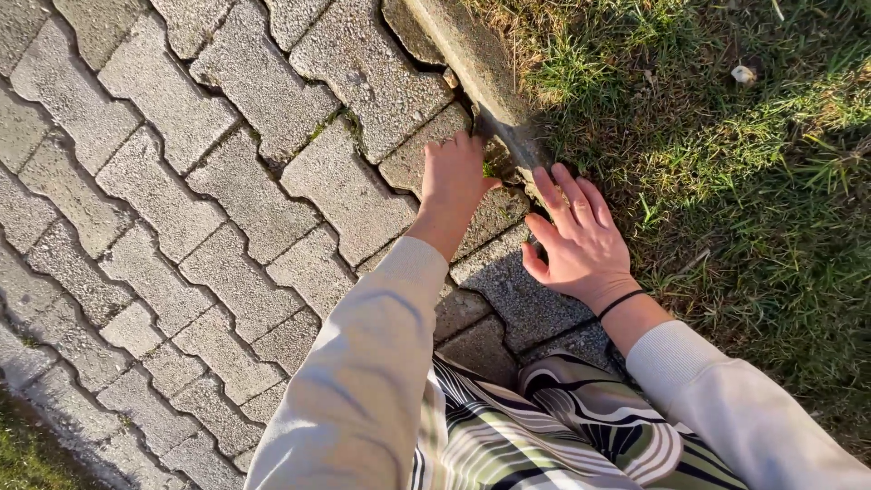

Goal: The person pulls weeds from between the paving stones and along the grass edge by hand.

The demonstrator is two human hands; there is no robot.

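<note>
The left hand lies palm down on a grey paving block at the far edge of the paved path. Its fingers are bent, with the tips pressed into the joint where a small green tuft of weed grows between the blocks; whether they pinch the tuft cannot be told, since the fingertips hide it.

The right hand rests just to the right, fingers spread and nearly straight, holding nothing. Their tips touch the concrete kerb and the dark gap beside it, while the heel of the hand sits over the near paving block. A thin black band circles the right wrist.

The kerb runs slantwise from the far centre down toward the hands and divides the path from the grass on the right, which is partly dry and partly in shade. A small pale stone lies far off in the grass. Both arms wear pale beige sleeves; a striped green, black and white garment fills the near edge between them.
</note>
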